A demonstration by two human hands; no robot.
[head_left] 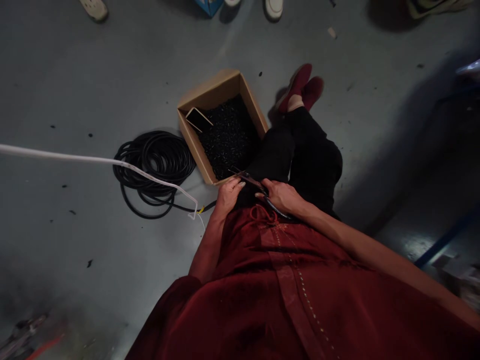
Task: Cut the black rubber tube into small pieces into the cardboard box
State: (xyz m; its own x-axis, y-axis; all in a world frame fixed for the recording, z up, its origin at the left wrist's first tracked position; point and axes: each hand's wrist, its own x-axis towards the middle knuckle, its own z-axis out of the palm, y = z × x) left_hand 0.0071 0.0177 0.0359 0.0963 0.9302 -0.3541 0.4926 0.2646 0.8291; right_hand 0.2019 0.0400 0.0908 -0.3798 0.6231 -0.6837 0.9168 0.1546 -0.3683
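Observation:
I sit on the floor in a dark red garment with my legs stretched out. My right hand (282, 196) is closed round the handles of a pair of scissors (250, 180), whose blades point left over the edge of a cardboard box (225, 85). My left hand (228, 193) rests curled beside the blades at the box's near corner; whatever it holds is hidden. The box is full of small black cut pieces (230, 137), and a phone (199, 120) lies in its left corner. A coil of black tubing (155, 165) lies on the floor left of the box.
A white cord (86, 160) crosses from the left edge towards my left arm. Other people's shoes (93, 9) stand along the top edge, with a blue box (209, 6) among them. A blue frame leg (446, 237) and debris sit at the right. Grey concrete floor (75, 80).

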